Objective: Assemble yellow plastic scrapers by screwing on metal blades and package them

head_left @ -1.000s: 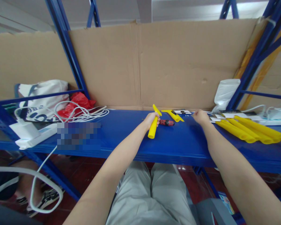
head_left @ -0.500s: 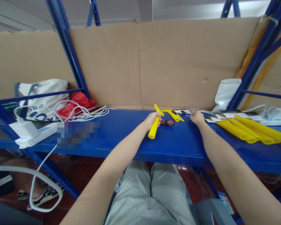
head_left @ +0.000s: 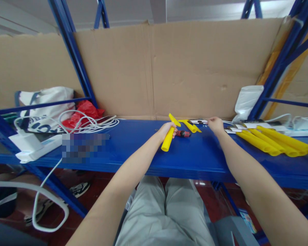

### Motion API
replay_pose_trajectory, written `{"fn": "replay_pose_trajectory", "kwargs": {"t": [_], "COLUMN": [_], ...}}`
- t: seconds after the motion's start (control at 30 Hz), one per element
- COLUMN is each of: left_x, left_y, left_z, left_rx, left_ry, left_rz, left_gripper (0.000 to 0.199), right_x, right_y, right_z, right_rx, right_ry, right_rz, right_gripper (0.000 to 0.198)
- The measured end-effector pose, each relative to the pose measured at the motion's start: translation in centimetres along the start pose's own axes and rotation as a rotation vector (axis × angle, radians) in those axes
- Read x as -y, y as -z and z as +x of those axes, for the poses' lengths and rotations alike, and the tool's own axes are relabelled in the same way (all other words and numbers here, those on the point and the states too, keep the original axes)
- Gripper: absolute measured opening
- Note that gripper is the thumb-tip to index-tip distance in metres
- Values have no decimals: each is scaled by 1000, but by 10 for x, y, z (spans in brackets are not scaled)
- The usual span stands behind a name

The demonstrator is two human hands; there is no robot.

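- Holding a yellow tube-handled piece [head_left: 165, 146] in the left hand [head_left: 167, 131], wrapped snugly around below the flat end, over the blue shelf [head_left: 136, 147] with the hollow end pointing toward the front edge.
- Kinda pinching with the right hand [head_left: 215, 125], right by the end of a black-and-white strip [head_left: 199, 122]. Can't tell whether empty or holding something small, tbh.
- Got a second yellow piece [head_left: 190, 126] between the hands, plus a red-and-black tool [head_left: 184, 133] just beside the left.
- Also see more yellow pieces [head_left: 269, 143] side by side, off to the right.
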State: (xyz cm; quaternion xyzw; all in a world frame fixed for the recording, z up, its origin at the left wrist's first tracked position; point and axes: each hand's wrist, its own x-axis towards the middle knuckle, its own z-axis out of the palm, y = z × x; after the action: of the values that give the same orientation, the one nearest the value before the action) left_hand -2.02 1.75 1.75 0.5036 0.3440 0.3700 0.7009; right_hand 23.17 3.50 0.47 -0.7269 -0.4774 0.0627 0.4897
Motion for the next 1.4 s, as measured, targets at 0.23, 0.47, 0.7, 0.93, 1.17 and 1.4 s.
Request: {"fn": "replay_pose_trajectory", "kwargs": {"t": [0.23, 0.47, 0.7, 0.93, 1.17, 1.4], "left_x": [-7, -3, -2, -3, 5, -1], "left_y": [-3, -5, -2, -2, 2, 24], "left_z": [-4, -5, -4, -3, 2, 7], "left_rx": [224, 284, 275, 246, 122, -17], "left_ry": [72, 73, 53, 27, 29, -121], "left_rz": [52, 75, 45, -4, -63, -293], "left_gripper": [8, 11, 12, 17, 17, 23], "right_x": [51, 67, 69, 64, 64, 73], "right_y": [-8, -11, -13, -16, -17, -15], "right_z": [-37, -56, -59, -56, -56, -65], "right_rx": [581, 987, 977, 974, 893, 827], "right_ry": [-186, -216, -280, -246, -334, -291], "right_rz": [596, 701, 712, 722, 732, 702], "right_gripper": [29, 42, 40, 38, 37, 23]}}
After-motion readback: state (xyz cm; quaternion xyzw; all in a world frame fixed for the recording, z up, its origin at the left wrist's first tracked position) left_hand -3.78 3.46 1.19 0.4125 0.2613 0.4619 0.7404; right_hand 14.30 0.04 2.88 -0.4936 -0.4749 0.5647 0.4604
